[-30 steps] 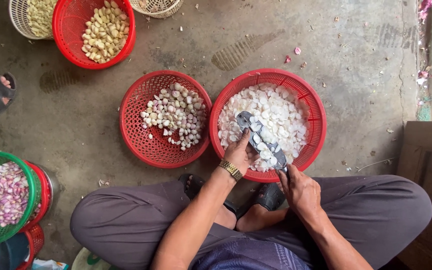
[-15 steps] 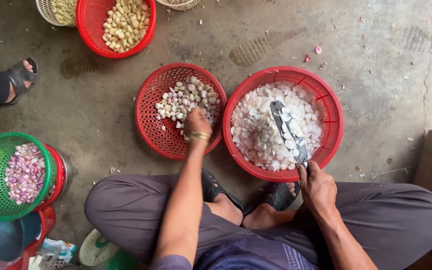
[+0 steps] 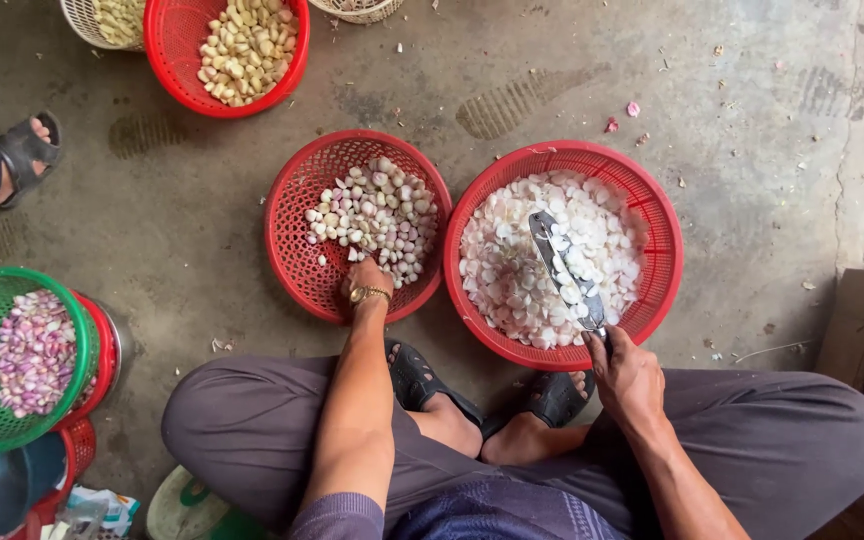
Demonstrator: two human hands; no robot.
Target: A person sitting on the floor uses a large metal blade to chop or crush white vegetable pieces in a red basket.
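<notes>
So the left hand [image 3: 367, 281] is down inside the red basket of unpeeled cloves [image 3: 357, 226], fingers dipped into the near edge of the pile; can't really tell if they're curled shut on a clove or just loose, they're hidden in there. Right of that basket, rims nearly touching, sits the bigger red basket of peelings [image 3: 562, 255]; the right hand [image 3: 627, 380] hangs over its near rim, fist wrapped tight on the handle of a knife [image 3: 566, 270], blade lying flat across the white skins with bits stuck to it. Farther from the person than the clove basket there's another red basket of peeled yellowish cloves [image 3: 228, 46]; off to its left a green basket of purple shallots [image 3: 18, 355]; someone else's sandalled foot [image 3: 22, 152] pokes in at the left too.
</notes>
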